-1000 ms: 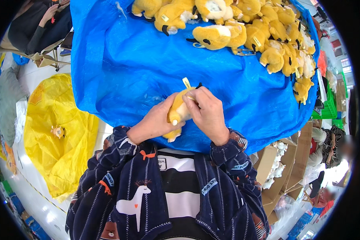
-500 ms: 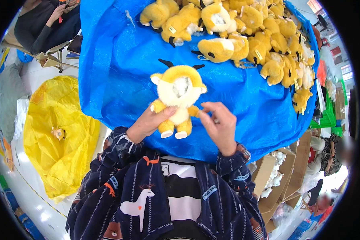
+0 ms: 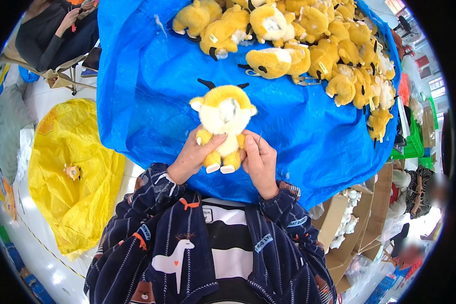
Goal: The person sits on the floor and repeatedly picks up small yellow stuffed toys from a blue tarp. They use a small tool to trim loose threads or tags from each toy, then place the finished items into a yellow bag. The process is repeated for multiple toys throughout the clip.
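I hold a small yellow plush animal upright over a blue tarp-covered table. Its pale face points toward me and its white-soled feet hang down. My left hand grips its body from the left side. My right hand grips the other side, with a thin dark needle or thread sticking up between the fingers. A pile of several similar yellow plush toys lies at the far right of the tarp.
A big yellow bag with one small plush piece on it lies on the floor to my left. Another person in dark clothes sits at the far left. Cardboard boxes with small white plush pieces stand at my right, a green crate beyond.
The toy was bunched sideways between both hands a second ago. It has since been turned upright, face toward me, and lifted slightly higher above the tarp.
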`<state>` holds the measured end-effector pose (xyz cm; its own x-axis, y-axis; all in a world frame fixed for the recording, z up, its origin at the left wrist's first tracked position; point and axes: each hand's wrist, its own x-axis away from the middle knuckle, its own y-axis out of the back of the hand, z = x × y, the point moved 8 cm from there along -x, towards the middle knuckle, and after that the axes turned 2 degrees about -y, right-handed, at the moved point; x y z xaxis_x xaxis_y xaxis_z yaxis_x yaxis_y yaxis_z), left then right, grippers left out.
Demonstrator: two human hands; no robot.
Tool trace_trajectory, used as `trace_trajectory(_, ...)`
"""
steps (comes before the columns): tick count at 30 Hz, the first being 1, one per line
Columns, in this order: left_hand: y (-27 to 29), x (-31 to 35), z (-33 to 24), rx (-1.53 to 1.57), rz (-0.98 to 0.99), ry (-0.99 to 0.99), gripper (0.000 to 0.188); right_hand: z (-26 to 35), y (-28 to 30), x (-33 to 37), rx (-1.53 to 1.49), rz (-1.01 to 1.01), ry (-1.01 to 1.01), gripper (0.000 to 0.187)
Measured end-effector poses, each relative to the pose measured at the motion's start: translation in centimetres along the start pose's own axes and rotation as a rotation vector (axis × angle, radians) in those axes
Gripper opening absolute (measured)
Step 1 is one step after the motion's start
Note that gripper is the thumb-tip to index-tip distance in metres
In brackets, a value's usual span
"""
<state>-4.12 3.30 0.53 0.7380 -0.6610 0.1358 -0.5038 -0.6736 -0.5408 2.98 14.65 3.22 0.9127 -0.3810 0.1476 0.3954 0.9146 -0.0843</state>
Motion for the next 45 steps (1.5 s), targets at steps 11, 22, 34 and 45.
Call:
trace_trajectory(11, -0.4, 0.1, 1.1, 0.005, 0.040, 0.029, 0.041, -2.7, 0.1, -0.4, -0.426, 0.054, -0.319, 0.041)
trace_trajectory(22, 0.1, 0.2, 0.0, -0.607, 0.156, -0.201, 0.046, 3.0, 2.7, -2.2, 0.448, -0.120, 0.159, 0.043)
trace_trajectory(34, -2.3, 1.2, -1.2, -0.954, 0.080, -0.461, 0.055, 0.4, 0.9, -3.2, 0.446, -0.063, 0.184, 0.036)
trace_trajectory(45, 1.0, -0.8, -1.7, 0.117, -0.121, -0.114, 0.044, 3.4, 2.8, -0.7, 0.429, -0.034, 0.213, 0.035)
